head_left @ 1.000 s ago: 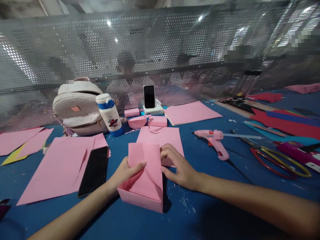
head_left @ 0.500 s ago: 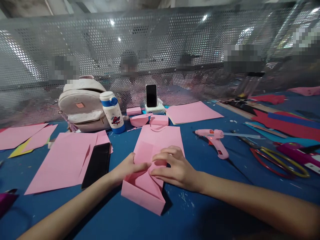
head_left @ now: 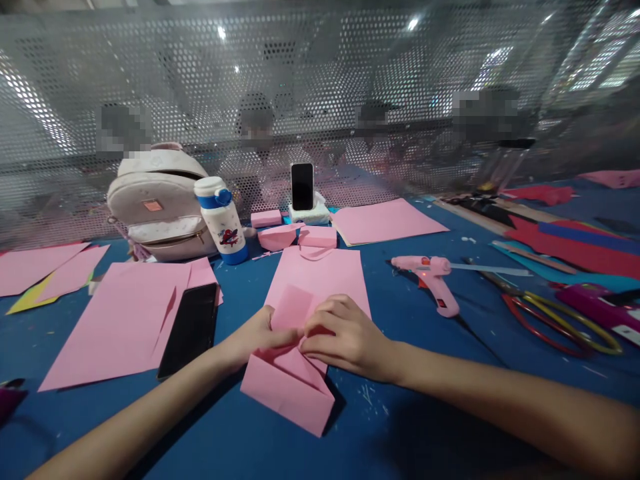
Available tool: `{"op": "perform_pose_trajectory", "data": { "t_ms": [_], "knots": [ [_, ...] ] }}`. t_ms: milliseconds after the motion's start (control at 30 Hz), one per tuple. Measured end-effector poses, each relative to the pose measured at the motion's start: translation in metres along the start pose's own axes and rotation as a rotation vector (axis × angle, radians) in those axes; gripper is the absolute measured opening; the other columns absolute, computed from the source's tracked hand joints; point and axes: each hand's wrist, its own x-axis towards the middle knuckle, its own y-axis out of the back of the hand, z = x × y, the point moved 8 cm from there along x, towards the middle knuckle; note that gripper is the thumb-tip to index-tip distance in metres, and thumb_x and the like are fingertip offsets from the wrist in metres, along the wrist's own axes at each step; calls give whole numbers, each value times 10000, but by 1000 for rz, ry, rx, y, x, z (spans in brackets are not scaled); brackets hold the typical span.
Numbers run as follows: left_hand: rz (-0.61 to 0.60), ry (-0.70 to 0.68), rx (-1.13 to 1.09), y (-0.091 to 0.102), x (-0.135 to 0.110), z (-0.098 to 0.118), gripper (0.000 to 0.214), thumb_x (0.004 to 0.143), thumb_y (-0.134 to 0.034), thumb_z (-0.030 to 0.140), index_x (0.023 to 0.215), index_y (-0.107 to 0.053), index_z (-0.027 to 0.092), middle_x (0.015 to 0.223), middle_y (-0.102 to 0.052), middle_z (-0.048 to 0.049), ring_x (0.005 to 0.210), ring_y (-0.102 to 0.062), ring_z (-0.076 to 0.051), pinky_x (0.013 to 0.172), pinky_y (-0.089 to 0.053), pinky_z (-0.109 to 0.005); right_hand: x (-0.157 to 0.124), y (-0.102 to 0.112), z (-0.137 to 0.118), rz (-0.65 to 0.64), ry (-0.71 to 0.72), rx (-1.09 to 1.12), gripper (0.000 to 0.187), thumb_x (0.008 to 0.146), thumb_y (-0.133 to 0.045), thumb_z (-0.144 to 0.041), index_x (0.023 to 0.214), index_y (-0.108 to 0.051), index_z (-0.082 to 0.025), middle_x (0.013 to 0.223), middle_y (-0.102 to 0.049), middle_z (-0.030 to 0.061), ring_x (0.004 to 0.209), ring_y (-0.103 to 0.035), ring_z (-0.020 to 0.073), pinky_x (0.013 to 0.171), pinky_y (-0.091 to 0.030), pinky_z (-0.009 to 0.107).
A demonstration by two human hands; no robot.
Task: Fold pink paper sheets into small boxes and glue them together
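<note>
A half-folded pink paper box (head_left: 287, 390) lies on the blue table (head_left: 380, 440) in front of me. My left hand (head_left: 257, 337) pinches its folded flap from the left, thumb on top. My right hand (head_left: 345, 337) presses the same flap from the right, fingers curled over the crease. The two hands meet at the fold. Under and behind the box lies a flat pink sheet (head_left: 325, 273).
A black phone (head_left: 190, 328) rests on pink sheets (head_left: 120, 320) at left. Behind stand a white backpack (head_left: 155, 207), a water bottle (head_left: 221, 220), an upright phone (head_left: 302, 187) and small pink boxes (head_left: 295, 235). A pink glue gun (head_left: 430, 280) and scissors (head_left: 555, 313) lie at right. People sit behind a perforated screen (head_left: 320, 100).
The upright flap of the box has been folded down and flattened. Both hands moved together onto the crease, and the box tilted slightly.
</note>
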Motion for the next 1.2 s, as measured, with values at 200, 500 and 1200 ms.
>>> {"op": "perform_pose_trajectory", "data": {
  "t_ms": [200, 500, 1200],
  "knots": [
    [8, 100, 47, 4, 2, -12, 309, 652, -776, 392, 715, -605, 143, 603, -587, 21, 574, -522, -139, 492, -369, -224, 4, -4, -5, -21, 66, 3, 140, 984, -572, -297, 967, -690, -224, 914, -692, 5, 871, -515, 146, 850, -377, 307],
    [-227, 131, -12, -16, -3, 0, 213, 653, -747, 290, 620, -597, 141, 532, -504, 54, 475, -410, -87, 445, -290, -210, 2, -2, -23, -30, 267, -52, 149, 989, -548, -194, 956, -690, -229, 974, -723, 3, 884, -578, 132, 768, -395, 298],
    [-343, 146, -205, -19, 8, 0, 325, 642, -834, 324, 829, -701, 93, 705, -691, -54, 582, -634, -164, 557, -513, -265, -4, 21, -16, 82, 244, 172, 241, 1029, -485, -317, 1074, -710, -244, 1047, -758, 12, 1115, -588, 136, 927, -392, 313]
  ]
}}
